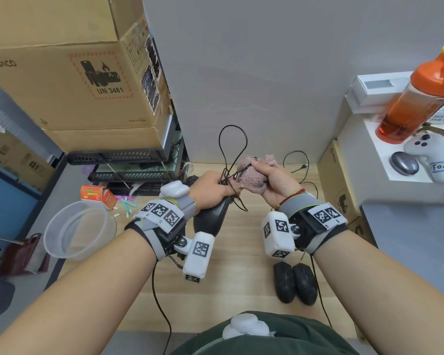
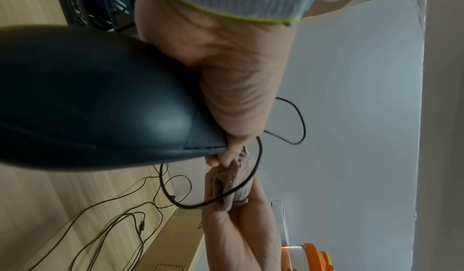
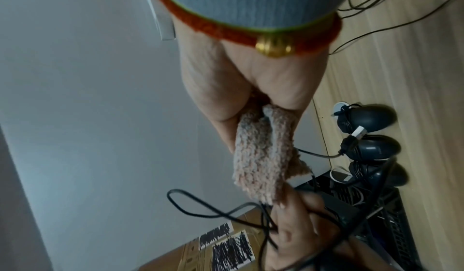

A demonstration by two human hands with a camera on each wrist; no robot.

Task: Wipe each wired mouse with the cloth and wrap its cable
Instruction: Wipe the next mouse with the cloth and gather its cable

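Note:
My left hand (image 1: pixel 217 184) holds a black wired mouse (image 1: pixel 210 217) above the wooden table (image 1: pixel 228 290), fingers curled round its front end and its cable. The thin black cable (image 1: pixel 242 139) rises from that hand in loose loops. Just to the right, my right hand (image 1: pixel 265 175) grips a bunched pink cloth (image 1: pixel 251 176) that touches the cable. The left wrist view shows the mouse (image 2: pixel 100 96) large, with the cable (image 2: pixel 257 164) looping over the cloth (image 2: pixel 238 186). In the right wrist view the cloth (image 3: pixel 263 156) hangs from my palm beside the cable (image 3: pixel 200 209).
Two more black mice (image 1: pixel 295 283) lie near my right wrist. Three mice with wrapped cables (image 3: pixel 376 148) sit by black trays (image 1: pixel 128 160). A clear bowl (image 1: pixel 80 229) is at left, cardboard boxes (image 1: pixel 75 73) behind, an orange bottle (image 1: pixel 415 98) and a laptop (image 1: pixel 420 252) at right.

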